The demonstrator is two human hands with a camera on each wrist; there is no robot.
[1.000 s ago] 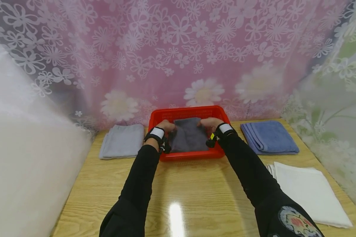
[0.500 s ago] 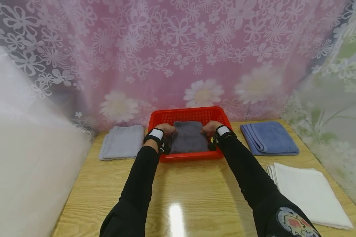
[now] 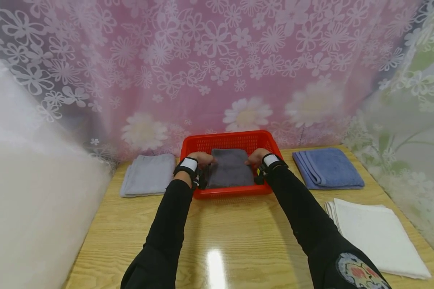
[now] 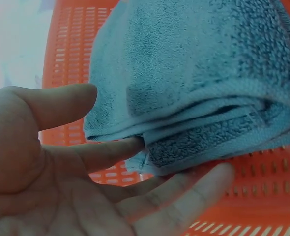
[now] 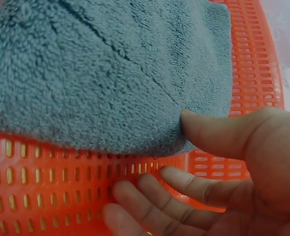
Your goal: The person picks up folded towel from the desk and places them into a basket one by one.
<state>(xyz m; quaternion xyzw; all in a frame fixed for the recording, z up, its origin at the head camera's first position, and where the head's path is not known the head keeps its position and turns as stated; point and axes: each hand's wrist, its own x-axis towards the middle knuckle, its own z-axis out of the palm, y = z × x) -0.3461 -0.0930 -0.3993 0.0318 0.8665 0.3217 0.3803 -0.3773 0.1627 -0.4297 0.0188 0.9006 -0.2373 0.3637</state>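
A folded dark grey towel [image 3: 233, 168] lies inside a red plastic basket [image 3: 235, 192] at the back of the table. At its left side is my left hand [image 3: 202, 157]; the left wrist view shows the thumb by the towel's edge and the index finger touching the underside of the folded layers, the fingers fairly straight. My right hand [image 3: 256, 155] is at the opposite side. In the right wrist view its thumb touches the towel [image 5: 110, 73], while the other fingers [image 5: 140, 201] extend loosely below it, apart from the cloth.
A folded light grey towel [image 3: 150, 174] lies left of the basket. To the right are a folded blue towel [image 3: 329, 168] and, nearer, a folded white cloth [image 3: 377, 237]. The wooden table [image 3: 217, 228] is backed by a pink floral curtain [image 3: 209, 72].
The dark grey towel has sunk lower and flatter into the basket. My right hand has moved slightly down with it. Over the last half second almost nothing has shifted.
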